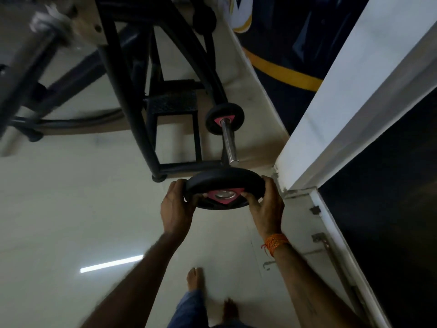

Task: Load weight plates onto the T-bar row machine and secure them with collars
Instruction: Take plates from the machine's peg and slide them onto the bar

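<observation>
Two hands carry one plate (224, 188): my left hand (176, 209) is wrapped on its left rim and my right hand (267, 204) on its right rim, fingers curled under the near face beside the pink hub. I hold it in the air just short of the tip of the chrome sleeve (229, 143), its bore facing me, roughly in line with the bar. A smaller plate (223, 118) already sits far up the sleeve, against the black frame (151, 129).

I judge the plate rigid and fairly heavy, with a smooth rubbery coat that could slip in a loose grip, so I'd keep to opposite rim points where the weight balances and the bore stays free. Fingers near the hub risk a pinch once it slides home.

Room is tight on the right: the white wall edge (331, 129) stands just beside my right knuckles. The left side is open floor (71, 209). My bare feet are below, so a drop would hurt. No collars are in view.
</observation>
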A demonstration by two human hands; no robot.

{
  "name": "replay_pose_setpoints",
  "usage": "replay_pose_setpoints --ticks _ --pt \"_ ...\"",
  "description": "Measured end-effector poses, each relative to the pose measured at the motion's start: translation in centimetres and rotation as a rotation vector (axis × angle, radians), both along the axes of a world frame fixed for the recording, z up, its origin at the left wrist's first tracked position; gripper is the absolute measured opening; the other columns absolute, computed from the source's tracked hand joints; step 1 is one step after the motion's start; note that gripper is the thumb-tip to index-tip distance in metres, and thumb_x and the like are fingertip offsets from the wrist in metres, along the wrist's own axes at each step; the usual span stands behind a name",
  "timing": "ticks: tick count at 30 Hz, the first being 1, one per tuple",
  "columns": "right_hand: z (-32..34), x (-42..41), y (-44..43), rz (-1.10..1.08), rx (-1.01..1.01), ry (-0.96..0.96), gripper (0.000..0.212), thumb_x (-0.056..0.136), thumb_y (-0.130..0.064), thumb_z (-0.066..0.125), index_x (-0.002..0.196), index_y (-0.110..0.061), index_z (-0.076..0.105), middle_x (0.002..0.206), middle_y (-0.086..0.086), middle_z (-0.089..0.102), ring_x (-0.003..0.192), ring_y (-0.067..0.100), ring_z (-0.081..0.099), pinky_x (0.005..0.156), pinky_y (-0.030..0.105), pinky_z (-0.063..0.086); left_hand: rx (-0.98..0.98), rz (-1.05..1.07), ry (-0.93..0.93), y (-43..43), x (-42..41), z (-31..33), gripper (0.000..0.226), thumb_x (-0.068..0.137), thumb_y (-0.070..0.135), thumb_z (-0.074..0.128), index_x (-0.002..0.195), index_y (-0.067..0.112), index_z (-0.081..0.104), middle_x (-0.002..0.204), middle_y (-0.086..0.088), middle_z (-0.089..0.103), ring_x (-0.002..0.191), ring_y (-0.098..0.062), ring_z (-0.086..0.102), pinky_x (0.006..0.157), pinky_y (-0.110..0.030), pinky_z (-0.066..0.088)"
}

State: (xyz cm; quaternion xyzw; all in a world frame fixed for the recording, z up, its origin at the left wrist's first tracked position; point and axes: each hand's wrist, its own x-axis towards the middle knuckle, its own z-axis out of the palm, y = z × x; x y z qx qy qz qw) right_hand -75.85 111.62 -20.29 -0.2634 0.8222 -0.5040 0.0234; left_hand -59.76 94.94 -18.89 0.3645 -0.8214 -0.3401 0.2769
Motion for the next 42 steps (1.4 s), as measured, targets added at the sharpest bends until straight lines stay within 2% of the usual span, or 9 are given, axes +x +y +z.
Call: replay_pose_setpoints --ticks 5,10,15,19,21,25,29,34,42 --pt "5.3 6.0 -2.0 0.017 -0.163 0.086 0.065 0.083 -0.041 0.082 0.134 -0.008 0.060 0.127 0.004 0.068 0.117 0.010 0.062 0.092 0.004 0.045 -0.054 0.027 0.141 -1.1 6.9 4.9 0.034 0.088 0.035 0.076 0.115 0.022 0.059 0.105 0.014 0.061 0.086 -0.007 0.065 0.068 -0.025 0.057" --pt "9.2 12.9 -6.4 0.046 -0.290 0.173 0.068 0.085 -0.045 0.078 0.139 -0.010 0.057 0.136 0.004 0.064 0.125 0.011 0.060 0.100 0.016 0.050 -0.065 0.059 0.237 -4.2 14.2 8.7 0.037 0.086 0.044 0.070 0.112 0.019 0.062 0.101 0.008 0.063 0.086 -0.004 0.063 0.067 -0.005 0.046" --pt "12.9 20.9 -12.6 0.049 -0.402 0.236 0.070 0.085 -0.050 0.074 0.144 -0.016 0.055 0.141 0.007 0.061 0.130 0.017 0.060 0.100 0.038 0.058 -0.111 0.085 0.294 -10.1 22.2 12.8 0.046 0.083 0.055 0.067 0.113 0.020 0.064 0.101 0.009 0.065 0.087 -0.003 0.064 0.068 -0.012 0.048" --pt "15.8 24.8 -17.6 0.052 -0.434 0.276 0.071 0.085 -0.053 0.072 0.147 -0.029 0.047 0.147 0.011 0.057 0.138 0.022 0.054 0.106 0.036 0.053 -0.157 0.066 0.340 -14.9 26.5 16.0 0.051 0.083 0.059 0.064 0.117 0.021 0.064 0.105 0.008 0.066 0.090 -0.004 0.064 0.074 -0.026 0.056" --pt "17.0 26.1 -19.9 0.017 -0.410 0.296 0.071 0.086 -0.057 0.070 0.146 -0.024 0.051 0.143 0.010 0.060 0.135 0.022 0.055 0.105 0.037 0.052 -0.185 0.075 0.340 -17.3 27.7 17.2 0.051 0.086 0.061 0.065 0.121 0.023 0.063 0.108 0.009 0.066 0.092 -0.006 0.064 0.075 -0.029 0.058" --pt "19.0 27.8 -24.2 0.008 -0.416 0.277 0.072 0.084 -0.051 0.073 0.141 -0.010 0.057 0.135 0.005 0.062 0.126 0.005 0.054 0.098 0.008 0.046 -0.197 0.087 0.332 -21.7 28.9 18.5 0.054 0.085 0.055 0.071 0.127 0.023 0.062 0.115 0.007 0.067 0.094 -0.011 0.065 0.076 -0.036 0.059" --pt "19.8 28.0 -27.9 -0.001 -0.367 0.305 0.070 0.082 -0.044 0.078 0.139 -0.006 0.060 0.133 0.003 0.064 0.121 -0.006 0.047 0.095 -0.004 0.033 -0.210 0.111 0.311 -24.9 28.9 19.0 0.059 0.083 0.056 0.068 0.125 0.015 0.064 0.113 -0.001 0.067 0.091 -0.015 0.065 0.076 -0.040 0.060" --pt "18.9 27.4 -30.4 0.027 -0.335 0.265 0.075 0.084 -0.054 0.074 0.142 -0.010 0.058 0.134 0.005 0.066 0.123 0.005 0.055 0.093 -0.003 0.037 -0.180 0.133 0.281 -27.3 28.4 18.3 0.056 0.084 0.056 0.069 0.127 0.020 0.062 0.114 0.004 0.067 0.091 -0.010 0.063 0.074 -0.030 0.056" --pt "17.5 26.5 -32.8 0.043 -0.366 0.209 0.075 0.083 -0.057 0.071 0.142 -0.013 0.056 0.130 -0.012 0.055 0.121 -0.004 0.050 0.092 0.000 0.041 -0.179 0.123 0.255 -29.8 27.8 17.2 0.057 0.085 0.053 0.070 0.130 0.020 0.061 0.117 0.004 0.067 0.094 -0.012 0.064 0.072 -0.023 0.053"
